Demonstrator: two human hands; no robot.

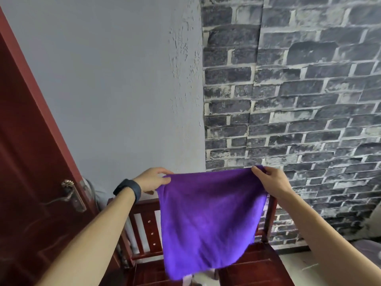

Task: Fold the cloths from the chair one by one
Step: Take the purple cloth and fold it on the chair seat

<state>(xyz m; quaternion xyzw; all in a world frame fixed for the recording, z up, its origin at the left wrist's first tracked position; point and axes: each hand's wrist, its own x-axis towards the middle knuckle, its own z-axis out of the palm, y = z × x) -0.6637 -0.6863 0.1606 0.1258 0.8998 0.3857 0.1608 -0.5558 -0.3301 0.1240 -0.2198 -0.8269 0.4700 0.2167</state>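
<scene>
**Purple cloth held up over the chair**

I held the square purple fleece cloth (210, 219) in the air above the dark red wooden chair (266, 263), clear of its seat. My left hand (152, 179) pinched one top corner and my right hand (270, 179) the other, fingers (258, 172) closed on the fabric, so it hung flat and its edges could be matched for folding. Something pale showed on the seat below.

There was one purple cloth (208, 221), held up by two hands, the left hand (151, 179) and the right hand (270, 180). One black wristband (128, 189) sat on the left wrist. One red wooden chair (255, 263) stood below, with one pale cloth (191, 279) partly visible on it. One door (31, 182) carried one handle (68, 196).
</scene>
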